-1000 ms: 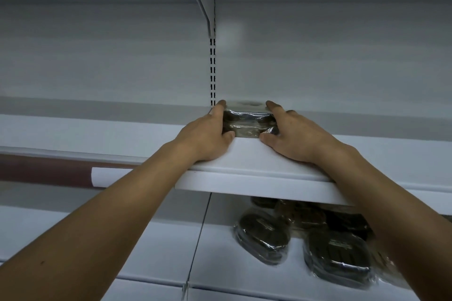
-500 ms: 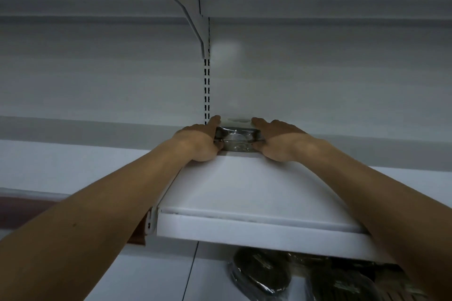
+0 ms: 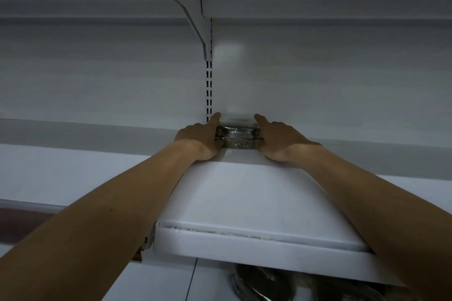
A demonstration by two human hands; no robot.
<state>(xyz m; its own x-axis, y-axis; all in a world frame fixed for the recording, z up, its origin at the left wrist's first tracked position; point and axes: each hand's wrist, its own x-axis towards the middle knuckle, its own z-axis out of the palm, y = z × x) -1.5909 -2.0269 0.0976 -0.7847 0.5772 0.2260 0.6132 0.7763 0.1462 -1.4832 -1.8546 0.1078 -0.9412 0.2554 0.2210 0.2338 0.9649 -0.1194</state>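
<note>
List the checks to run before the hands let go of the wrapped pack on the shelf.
1. The wrapped pack rests flat on the shelf: ok.
2. It touches the back wall: cannot tell, the rear edge is hidden.
3. The left hand and right hand hold its opposite ends: ok.
4. Bare shelf beside both hands for pulling back: ok.
5. The wrap is whole: cannot tell, too dim.

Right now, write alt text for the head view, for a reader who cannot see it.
The left hand and right hand hold a clear-wrapped dark package by its ends at the back of a white shelf, close to the rear wall. Similar wrapped packages lie beneath that shelf.
</note>
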